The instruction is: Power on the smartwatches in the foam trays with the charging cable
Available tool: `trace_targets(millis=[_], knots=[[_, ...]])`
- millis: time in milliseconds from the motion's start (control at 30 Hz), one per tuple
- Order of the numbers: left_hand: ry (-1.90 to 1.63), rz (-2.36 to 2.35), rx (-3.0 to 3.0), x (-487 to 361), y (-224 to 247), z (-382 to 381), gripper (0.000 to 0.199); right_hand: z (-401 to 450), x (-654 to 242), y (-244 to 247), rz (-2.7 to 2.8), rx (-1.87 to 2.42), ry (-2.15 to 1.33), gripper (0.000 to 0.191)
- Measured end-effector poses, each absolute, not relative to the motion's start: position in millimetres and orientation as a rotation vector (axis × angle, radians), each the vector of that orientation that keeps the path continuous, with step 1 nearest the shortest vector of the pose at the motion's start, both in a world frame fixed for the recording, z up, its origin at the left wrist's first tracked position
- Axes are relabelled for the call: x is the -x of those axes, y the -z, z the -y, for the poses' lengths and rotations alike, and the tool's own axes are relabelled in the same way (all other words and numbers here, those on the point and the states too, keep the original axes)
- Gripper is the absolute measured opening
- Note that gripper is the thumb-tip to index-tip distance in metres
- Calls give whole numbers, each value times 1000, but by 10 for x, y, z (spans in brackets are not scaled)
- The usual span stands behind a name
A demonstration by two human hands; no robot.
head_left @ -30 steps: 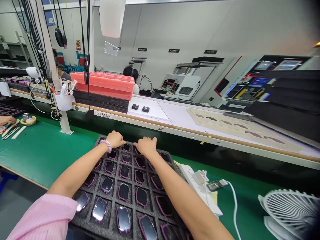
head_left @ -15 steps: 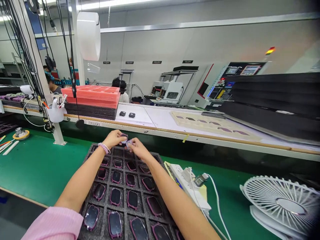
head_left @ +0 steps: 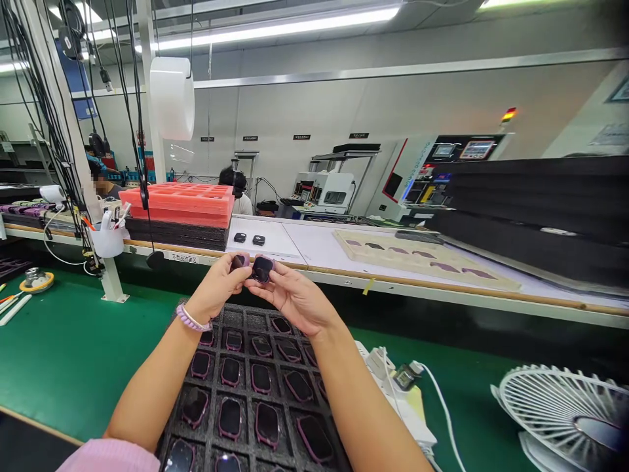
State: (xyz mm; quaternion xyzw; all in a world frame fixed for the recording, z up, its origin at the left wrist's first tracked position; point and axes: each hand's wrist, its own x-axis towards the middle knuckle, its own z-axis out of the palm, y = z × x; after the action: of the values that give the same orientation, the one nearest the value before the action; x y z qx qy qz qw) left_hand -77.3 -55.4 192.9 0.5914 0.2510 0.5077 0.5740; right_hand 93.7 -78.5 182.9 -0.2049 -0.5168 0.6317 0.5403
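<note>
My left hand (head_left: pixel 219 285) pinches a small purple-rimmed smartwatch case (head_left: pixel 238 261), partly covered by the fingers. Right beside it, my right hand (head_left: pixel 302 298) holds a dark-faced smartwatch case (head_left: pixel 262 269) between thumb and fingers, its glossy front turned toward me. Both hands are raised over the far end of a black foam tray (head_left: pixel 246 383). Rows of similar purple-framed cases (head_left: pixel 266 423) lie in the tray's compartments, and some compartments at the far end show no case. My forearms cover the tray's sides in part.
Beyond the tray runs a raised shelf (head_left: pixel 314 259) with a red tray stack (head_left: pixel 184 200), two small black pieces and a pale board (head_left: pixel 417 255). A power strip (head_left: pixel 413 419) with cables and a white fan (head_left: pixel 565 413) stand at right. Two people sit behind the shelf.
Both hands have come up and nearer, the two cases now facing me and more plainly visible. The camera view has tilted upward a little.
</note>
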Motion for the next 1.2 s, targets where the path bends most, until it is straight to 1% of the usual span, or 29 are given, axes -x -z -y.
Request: trace_targets(millis=[100, 233, 433, 567, 700, 933, 1200], knots=[[-1319, -758, -1582, 774, -1939, 599, 35, 838, -924, -1848, 1237, 466, -1482, 41], [-1424, -893, -1790, 780, -1950, 658, 34, 886, -907, -1863, 1256, 465, -1407, 44], [-1569, -844, -1752, 805, -2027, 802, 40, 949, -893, -1997, 1324, 457, -1353, 45], [-1675, -874, -1750, 817, -2039, 853, 41, 904, -869, -1993, 1286, 421, -1370, 45], [-1691, -854, -1793, 814, -2029, 863, 39, 863, -851, -1928, 1253, 411, -1416, 47], [-1660, -900, -1845, 798, -2029, 839, 36, 852, -825, -1893, 1267, 416, -1384, 48], [-1686, -838, -1805, 796, -2034, 840, 35, 874, -779, -1888, 1254, 406, -1357, 47]])
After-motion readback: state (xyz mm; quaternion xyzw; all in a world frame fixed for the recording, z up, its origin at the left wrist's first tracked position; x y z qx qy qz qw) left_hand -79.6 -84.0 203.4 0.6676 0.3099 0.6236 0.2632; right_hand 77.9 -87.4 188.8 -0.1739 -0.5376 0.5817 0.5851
